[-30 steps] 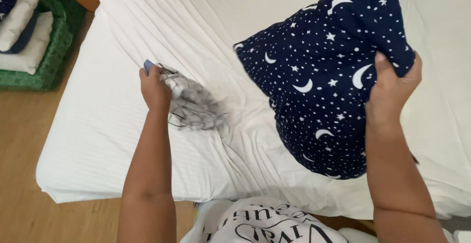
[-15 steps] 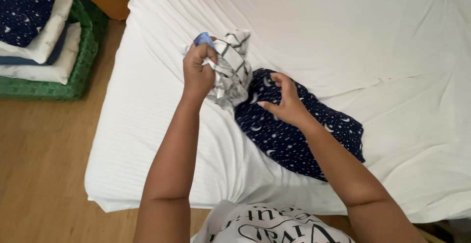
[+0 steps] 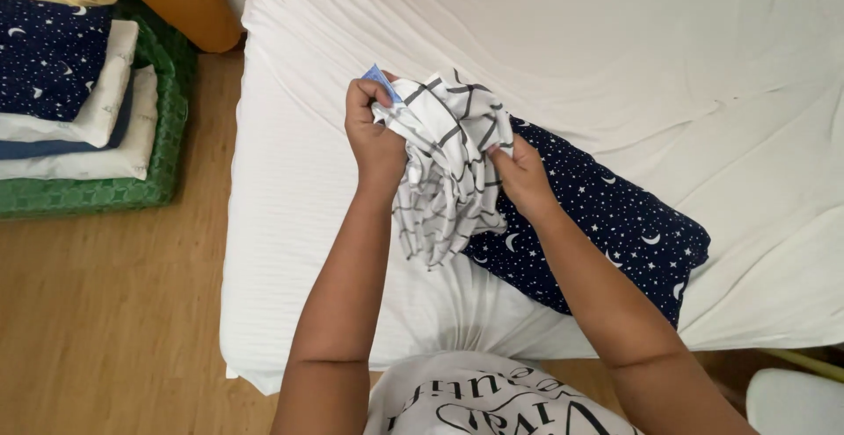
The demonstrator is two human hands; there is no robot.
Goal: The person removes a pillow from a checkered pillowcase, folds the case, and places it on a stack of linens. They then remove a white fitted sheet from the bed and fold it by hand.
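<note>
A white cloth with a dark grid pattern (image 3: pixel 448 171) hangs bunched in the air above the bed. My left hand (image 3: pixel 374 132) grips its top edge, where a small blue tag sticks out. My right hand (image 3: pixel 520 171) pinches the cloth's right side. Under and to the right of the hands lies a dark blue pillow with white stars and moons (image 3: pixel 607 224), resting on the white sheet of the bed (image 3: pixel 668 75).
A green woven basket (image 3: pixel 132 184) stands on the wooden floor (image 3: pixel 114 312) left of the bed, stacked with folded white, blue and star-patterned linen. A brown wooden piece shows at the top left. A white object sits at the bottom right corner.
My right hand let go of the starry pillow, which now lies flat on the bed, and took hold of the checked cloth. My left hand raised that cloth off the sheet.
</note>
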